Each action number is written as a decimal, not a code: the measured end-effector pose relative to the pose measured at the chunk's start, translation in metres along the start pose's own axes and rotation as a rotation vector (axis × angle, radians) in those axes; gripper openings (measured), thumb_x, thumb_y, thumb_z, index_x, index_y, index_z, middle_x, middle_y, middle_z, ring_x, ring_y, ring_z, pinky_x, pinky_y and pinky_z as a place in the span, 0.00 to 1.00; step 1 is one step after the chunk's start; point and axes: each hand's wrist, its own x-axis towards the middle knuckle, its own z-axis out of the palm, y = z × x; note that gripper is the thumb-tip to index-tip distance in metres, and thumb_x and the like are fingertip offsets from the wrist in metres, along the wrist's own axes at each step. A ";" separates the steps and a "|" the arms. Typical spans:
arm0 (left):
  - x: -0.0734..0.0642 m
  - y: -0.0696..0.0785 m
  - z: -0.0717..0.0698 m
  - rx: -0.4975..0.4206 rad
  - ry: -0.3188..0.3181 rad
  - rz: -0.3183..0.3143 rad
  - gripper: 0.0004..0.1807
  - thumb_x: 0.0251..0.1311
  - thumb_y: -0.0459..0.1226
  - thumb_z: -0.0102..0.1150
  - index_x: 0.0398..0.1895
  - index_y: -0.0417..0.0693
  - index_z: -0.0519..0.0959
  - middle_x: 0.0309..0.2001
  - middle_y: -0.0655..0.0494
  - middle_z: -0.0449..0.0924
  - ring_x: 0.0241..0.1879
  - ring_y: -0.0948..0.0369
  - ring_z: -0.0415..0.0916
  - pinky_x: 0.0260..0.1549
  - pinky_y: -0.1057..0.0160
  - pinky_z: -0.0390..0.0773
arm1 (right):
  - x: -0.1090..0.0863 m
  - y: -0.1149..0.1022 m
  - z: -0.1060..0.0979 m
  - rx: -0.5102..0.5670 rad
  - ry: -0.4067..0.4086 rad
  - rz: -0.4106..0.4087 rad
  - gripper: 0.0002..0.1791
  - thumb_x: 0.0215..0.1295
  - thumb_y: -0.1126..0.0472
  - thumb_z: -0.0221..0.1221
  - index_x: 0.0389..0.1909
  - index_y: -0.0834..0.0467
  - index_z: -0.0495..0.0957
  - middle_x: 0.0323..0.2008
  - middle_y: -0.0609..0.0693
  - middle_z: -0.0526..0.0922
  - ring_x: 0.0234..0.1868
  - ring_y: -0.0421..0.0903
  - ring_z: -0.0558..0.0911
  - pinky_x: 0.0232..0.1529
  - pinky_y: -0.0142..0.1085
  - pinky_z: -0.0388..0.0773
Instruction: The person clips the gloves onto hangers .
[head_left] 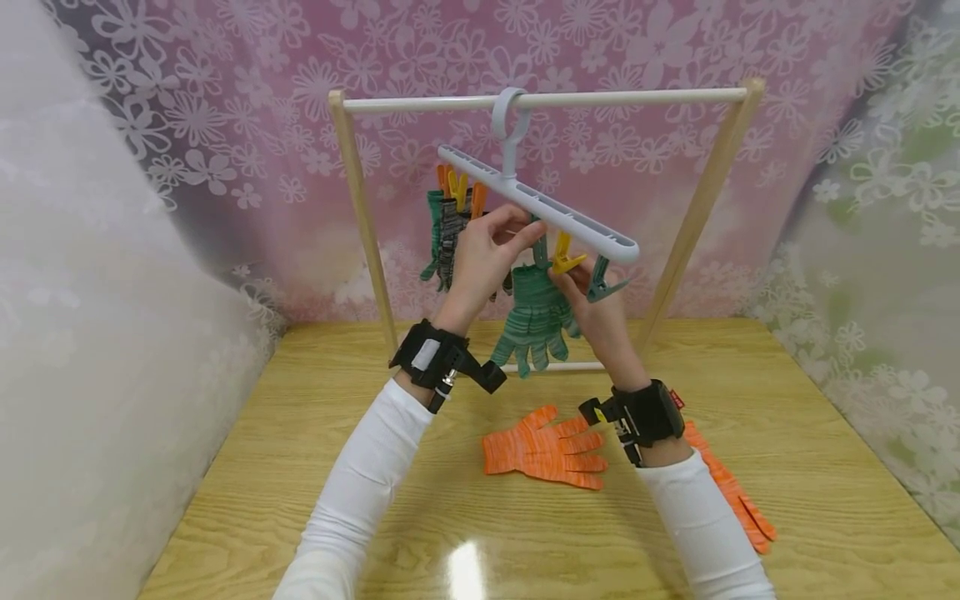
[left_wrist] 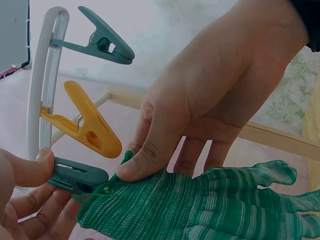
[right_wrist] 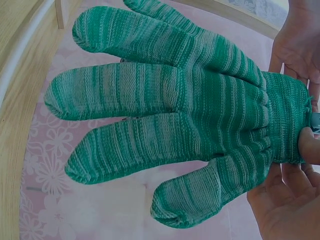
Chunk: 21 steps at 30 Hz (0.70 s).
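My left hand [head_left: 483, 258] pinches a green clip [left_wrist: 77, 175] between thumb and fingers, below the white hanger [head_left: 540, 204]. At that clip's tip is the cuff of a green striped knit glove [head_left: 534, 312], which hangs with its fingers down. My right hand [head_left: 603, 325] pinches the cuff edge, thumb on the near face and fingers behind, as the right wrist view shows. A yellow clip [left_wrist: 87, 122] and another green clip [left_wrist: 102, 42] hang beside it, with nothing between their jaws.
The hanger hooks over the white bar [head_left: 637, 97] of a wooden-legged rack. At its far end, orange and yellow clips [head_left: 459, 190] hold a grey-black glove [head_left: 450, 242] and a green one [head_left: 433, 225]. One orange glove [head_left: 543, 450] lies flat on the table; another [head_left: 731, 492] is partly behind my right forearm.
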 end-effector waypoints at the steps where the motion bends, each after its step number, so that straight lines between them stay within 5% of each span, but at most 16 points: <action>1: 0.000 0.000 0.000 0.004 0.002 0.000 0.11 0.68 0.43 0.65 0.45 0.45 0.84 0.44 0.51 0.87 0.46 0.57 0.83 0.43 0.62 0.80 | 0.000 0.000 0.000 -0.010 -0.001 0.003 0.14 0.72 0.71 0.58 0.54 0.75 0.76 0.57 0.70 0.79 0.61 0.61 0.79 0.64 0.46 0.75; 7: 0.001 0.001 0.002 0.017 0.009 -0.001 0.10 0.68 0.42 0.66 0.44 0.45 0.85 0.43 0.50 0.87 0.43 0.60 0.83 0.42 0.62 0.79 | -0.002 0.002 -0.002 -0.113 0.007 -0.022 0.16 0.72 0.68 0.60 0.56 0.72 0.77 0.56 0.68 0.81 0.60 0.60 0.81 0.61 0.49 0.77; 21: 0.001 0.000 -0.001 0.018 0.019 0.006 0.09 0.68 0.42 0.65 0.40 0.45 0.84 0.38 0.51 0.86 0.39 0.58 0.81 0.36 0.64 0.75 | 0.000 -0.001 0.005 -0.137 0.048 -0.118 0.14 0.71 0.68 0.61 0.53 0.71 0.77 0.52 0.67 0.83 0.55 0.61 0.84 0.58 0.49 0.80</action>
